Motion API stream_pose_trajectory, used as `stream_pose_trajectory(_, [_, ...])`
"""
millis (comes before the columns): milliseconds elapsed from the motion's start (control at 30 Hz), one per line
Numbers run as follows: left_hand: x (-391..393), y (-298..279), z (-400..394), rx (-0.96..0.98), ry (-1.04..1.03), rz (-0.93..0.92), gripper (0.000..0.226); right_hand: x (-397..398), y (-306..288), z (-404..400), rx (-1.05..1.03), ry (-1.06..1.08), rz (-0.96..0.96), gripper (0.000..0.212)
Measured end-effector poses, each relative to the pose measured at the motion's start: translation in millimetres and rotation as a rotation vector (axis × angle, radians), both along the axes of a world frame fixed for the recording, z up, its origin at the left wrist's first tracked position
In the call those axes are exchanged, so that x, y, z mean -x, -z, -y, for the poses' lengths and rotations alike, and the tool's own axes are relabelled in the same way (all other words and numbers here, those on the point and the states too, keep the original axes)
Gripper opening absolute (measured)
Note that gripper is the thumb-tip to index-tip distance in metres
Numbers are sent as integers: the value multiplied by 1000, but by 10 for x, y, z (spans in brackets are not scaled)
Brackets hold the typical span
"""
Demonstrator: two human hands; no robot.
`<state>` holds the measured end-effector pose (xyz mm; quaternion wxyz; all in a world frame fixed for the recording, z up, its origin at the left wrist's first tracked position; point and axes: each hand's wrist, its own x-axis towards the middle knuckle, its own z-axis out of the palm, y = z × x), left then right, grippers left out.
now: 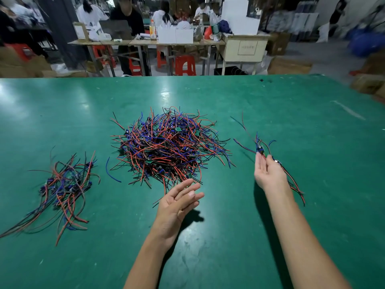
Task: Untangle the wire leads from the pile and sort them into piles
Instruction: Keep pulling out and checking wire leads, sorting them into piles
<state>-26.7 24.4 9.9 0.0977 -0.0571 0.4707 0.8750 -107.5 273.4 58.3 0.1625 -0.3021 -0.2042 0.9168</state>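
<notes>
Right hand: the right hand is raised over the counter's right side, palm turned up, fingertips pinching a few wire leads at their small blue parts.
Held leads: their thin red, blue and black ends fan upward past the fingers, while the longer tails trail down behind the wrist and lie on the green surface.
Left hand: the left hand hovers low in front of the big pile, fingers straight and loosely spread, palm facing right, holding nothing; its fingertips reach just beside the pile's nearest strands.
Main pile: the tangled pile sits in the middle of the counter, a dense mound of red, blue and black leads with little green boards and blue parts showing among them.
Stray lead: one blue wire curves alone on the surface at the pile's left edge.
Sorted pile: a smaller pile lies well apart to the left, its leads running roughly the same way, tails pointing toward the near-left edge.
Counter: the green counter is scuffed and shiny under the lights.
Room: beyond it stand work tables with white boxes, red stools beneath, and people seated behind.
</notes>
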Motion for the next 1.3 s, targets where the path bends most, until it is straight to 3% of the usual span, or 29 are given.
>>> stream_pose_trajectory(133, [2, -12, -8, 15, 11, 4, 41, 2, 34, -36, -82, -4, 37, 23])
stream_pose_trajectory(267, [3, -23, -8, 9, 17, 11, 42, -88, 33, 91, -394, -215, 92, 24])
stream_pose_trajectory(333, [9, -21, -14, 15, 20, 14, 41, -57, 87, 115, -317, -308, 35, 16])
stream_pose_trajectory(367, [8, -19, -17, 22, 21, 14, 39, -26, 141, 160, -419, -285, 59, 11])
stream_pose_trajectory(433, [2, -11, -20, 35, 22, 17, 36, 46, 166, 329, -780, -334, 187, 25])
stream_pose_trajectory(500, [-5, -7, -13, 38, 17, 23, 32, 125, 298, 418, -1435, -515, 362, 49])
stream_pose_trajectory(533, [-4, -6, -10, 37, 14, 27, 30, 150, 382, 421, -1731, -522, 457, 50])
stream_pose_trajectory(600, [-6, -10, -6, 36, 9, 32, 29, 179, 488, 425, -1937, -452, 511, 36])
stream_pose_trajectory(733, [-8, -7, -8, 26, -6, 44, 34, 232, 509, 488, -1927, -350, 482, 24])
stream_pose_trajectory(867, [6, 6, -7, 26, -14, 28, 31, -65, 487, 535, -1602, -176, 277, 32])
stream_pose_trajectory(967, [3, 40, -48, 96, -11, -8, 23, -518, 500, 674, -1634, -103, 126, 26])
stream_pose_trajectory(1067, [7, 50, -151, 162, 24, -17, 27, -881, 520, 780, -1758, -263, -189, 17])
stream_pose_trajectory(1167, [27, -5, -182, 91, 40, 49, 36, -1019, 564, 849, -1980, -490, -532, 2])
stream_pose_trajectory(1300, [-3, -27, -126, 61, 16, 35, 36, -984, 562, 850, -1985, -599, -627, 8])
